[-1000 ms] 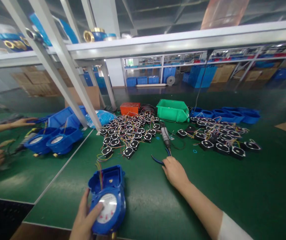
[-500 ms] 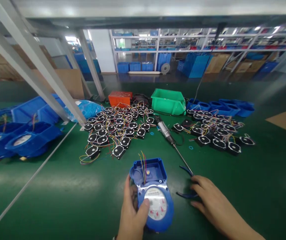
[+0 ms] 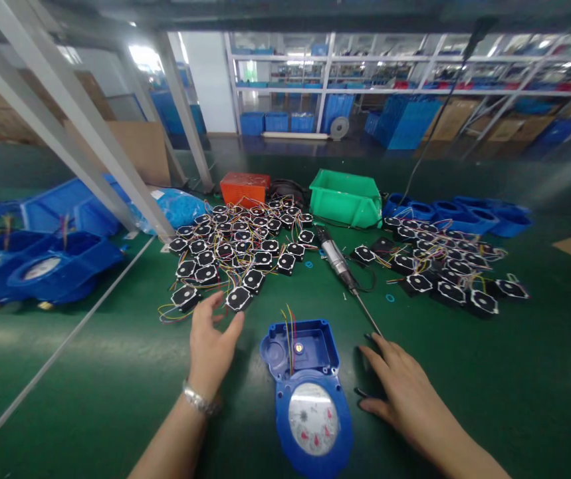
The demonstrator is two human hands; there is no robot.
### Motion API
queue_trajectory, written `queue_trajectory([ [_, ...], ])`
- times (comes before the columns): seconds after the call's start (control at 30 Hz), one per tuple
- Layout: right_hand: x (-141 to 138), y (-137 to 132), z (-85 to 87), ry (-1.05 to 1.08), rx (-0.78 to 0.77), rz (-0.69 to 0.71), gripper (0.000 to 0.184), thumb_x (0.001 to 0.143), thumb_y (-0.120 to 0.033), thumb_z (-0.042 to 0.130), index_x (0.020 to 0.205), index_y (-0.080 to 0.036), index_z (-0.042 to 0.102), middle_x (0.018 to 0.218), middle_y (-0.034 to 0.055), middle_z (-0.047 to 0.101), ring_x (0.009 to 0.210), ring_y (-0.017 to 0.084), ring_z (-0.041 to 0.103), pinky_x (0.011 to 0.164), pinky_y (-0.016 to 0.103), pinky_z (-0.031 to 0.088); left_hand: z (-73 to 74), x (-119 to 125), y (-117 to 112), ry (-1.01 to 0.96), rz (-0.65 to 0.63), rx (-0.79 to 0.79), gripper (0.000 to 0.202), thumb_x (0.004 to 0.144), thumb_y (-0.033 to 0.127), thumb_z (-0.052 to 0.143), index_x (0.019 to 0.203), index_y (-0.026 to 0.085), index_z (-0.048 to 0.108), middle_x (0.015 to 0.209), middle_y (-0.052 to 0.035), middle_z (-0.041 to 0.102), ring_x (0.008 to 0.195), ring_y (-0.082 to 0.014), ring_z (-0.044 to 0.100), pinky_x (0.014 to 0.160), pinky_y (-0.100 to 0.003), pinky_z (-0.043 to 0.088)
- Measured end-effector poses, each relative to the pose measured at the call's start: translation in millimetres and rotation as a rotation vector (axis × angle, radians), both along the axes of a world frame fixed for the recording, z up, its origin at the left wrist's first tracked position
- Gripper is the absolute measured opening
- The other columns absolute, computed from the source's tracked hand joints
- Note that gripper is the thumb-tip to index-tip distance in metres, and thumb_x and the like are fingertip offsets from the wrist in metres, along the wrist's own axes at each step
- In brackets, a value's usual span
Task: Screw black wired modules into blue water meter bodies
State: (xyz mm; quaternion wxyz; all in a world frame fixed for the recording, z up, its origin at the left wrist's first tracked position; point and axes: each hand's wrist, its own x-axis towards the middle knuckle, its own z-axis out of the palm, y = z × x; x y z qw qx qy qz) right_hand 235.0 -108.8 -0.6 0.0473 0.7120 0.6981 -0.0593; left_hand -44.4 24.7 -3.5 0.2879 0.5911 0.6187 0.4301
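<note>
A blue meter [image 3: 281, 406] lies face up on the table, with red and yellow wires rising from its open upper box. To its left, my left hand [image 3: 213, 349] hovers open with fingers spread, not touching the meter. The nearest black motor-like module [image 3: 238, 299] is just past its fingertips. On the right, my right hand [image 3: 399, 382] lies with thumb and fingers apart over dark pliers-like handles [image 3: 361, 393]; their tips stick out to the left and the rest is hidden. Beyond it lies an electric screwdriver [image 3: 336, 258], its long bit pointing at my right hand.
Wired black modules lie in a left cluster [image 3: 240, 247] and a right cluster [image 3: 447, 259]. Behind are an orange box [image 3: 245, 189], a green bin [image 3: 345, 199] and blue housings [image 3: 464, 216]. More meters [image 3: 58, 269] stand at left, near slanted white posts [image 3: 78, 113].
My left hand has let go of the blue meter and moved left and forward toward the modules. My right hand has moved left over the handles. The meter stays on the table.
</note>
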Motion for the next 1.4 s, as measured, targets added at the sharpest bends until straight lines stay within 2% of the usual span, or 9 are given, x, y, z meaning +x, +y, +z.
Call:
queue_trajectory([
  [0.13,1.4,-0.1,-2.3,-0.014,0.031,0.021,0.069,0.056,-0.044,0.070,0.119,-0.025,0.048,0.128,0.0055,0.022,0.113,0.029,0.032,0.090,0.045,0.038,-8.5,-5.5,36.5,0.478,-0.122,0.100,0.052,0.067,0.036,0.059,0.112,0.013,0.047,0.108,-0.0129,0.054,0.102,-0.0272,0.048,0.088,-0.041,0.038],
  [0.27,2.2,-2.4,-8.5,-0.027,0.068,0.032,0.069,0.055,-0.045,0.069,0.118,-0.024,0.049,0.127,0.0068,0.025,0.112,0.030,0.033,0.088,0.047,0.037,-7.2,7.9,25.6,0.793,-0.201,0.014,0.042,0.071,0.036,0.055,0.109,0.017,0.051,0.099,-0.0118,0.056,0.094,-0.0285,0.050,0.078,-0.041,0.039],
  [0.43,3.6,-5.7,-8.3,0.040,0.190,0.057,0.062,0.067,-0.051,0.059,0.119,-0.021,0.046,0.126,0.0048,0.027,0.112,0.027,0.034,0.087,0.049,0.037,0.4,7.6,-9.3,0.801,-0.267,-0.035,0.047,0.076,0.038,0.048,0.117,0.014,0.045,0.091,-0.0113,0.056,0.085,-0.0268,0.052,0.073,-0.039,0.041],
  [0.53,-0.4,7.3,5.1,0.170,0.189,0.034,0.054,0.076,-0.050,0.048,0.121,-0.020,0.044,0.126,0.0033,0.028,0.113,0.023,0.033,0.091,0.044,0.037,1.8,-6.1,-3.3,0.705,-0.261,0.075,0.045,0.075,0.026,0.047,0.118,0.012,0.044,0.099,-0.0118,0.054,0.092,-0.0250,0.049,0.080,-0.038,0.040],
  [0.67,-11.9,48.5,21.0,0.437,0.156,-0.075,0.040,0.080,-0.037,0.045,0.116,-0.019,0.046,0.119,0.0024,0.036,0.110,0.017,0.037,0.098,0.036,0.033,2.2,-13.8,24.2,0.663,-0.602,0.189,0.047,0.067,0.006,0.046,0.111,0.021,0.052,0.116,-0.0058,0.051,0.111,-0.0210,0.040,0.092,-0.037,0.032],
  [0.77,-20.8,83.1,20.7,0.543,0.094,-0.110,0.030,0.082,-0.028,0.046,0.110,-0.017,0.050,0.108,0.0020,0.045,0.099,0.011,0.045,0.092,0.027,0.038,4.3,-5.3,35.7,0.762,-0.750,0.148,0.033,0.068,0.011,0.052,0.098,0.024,0.060,0.098,-0.0036,0.062,0.102,-0.0215,0.047,0.088,-0.039,0.030],
  [0.9,-30.5,117.4,12.0,0.563,-0.013,-0.054,0.022,0.081,-0.024,0.049,0.102,-0.017,0.053,0.094,-0.0008,0.051,0.082,0.003,0.049,0.077,0.014,0.041,3.6,19.2,36.3,0.807,-0.716,0.143,0.013,0.072,0.025,0.055,0.075,0.019,0.066,0.073,-0.0066,0.064,0.080,-0.0219,0.054,0.081,-0.041,0.030],
  [1.03,-40.4,139.6,8.0,0.509,-0.100,0.001,0.027,0.073,-0.033,0.060,0.088,-0.011,0.054,0.080,0.0004,0.051,0.069,0.004,0.045,0.059,0.012,0.034,-5.1,47.6,34.1,0.791,-0.619,0.098,0.030,0.078,0.032,0.048,0.061,0.014,0.064,0.064,-0.0116,0.063,0.072,-0.0239,0.055,0.072,-0.040,0.033],
  [1.4,-59.7,163.1,2.8,0.366,0.033,0.155,0.020,0.067,-0.022,0.064,0.077,-0.011,0.051,0.080,0.0008,0.046,0.070,0.005,0.037,0.062,0.015,0.027,-22.1,51.5,42.4,0.330,-0.470,0.018,0.012,0.072,0.019,0.052,0.068,0.016,0.063,0.075,-0.0061,0.061,0.077,-0.0167,0.053,0.072,-0.027,0.039],
])
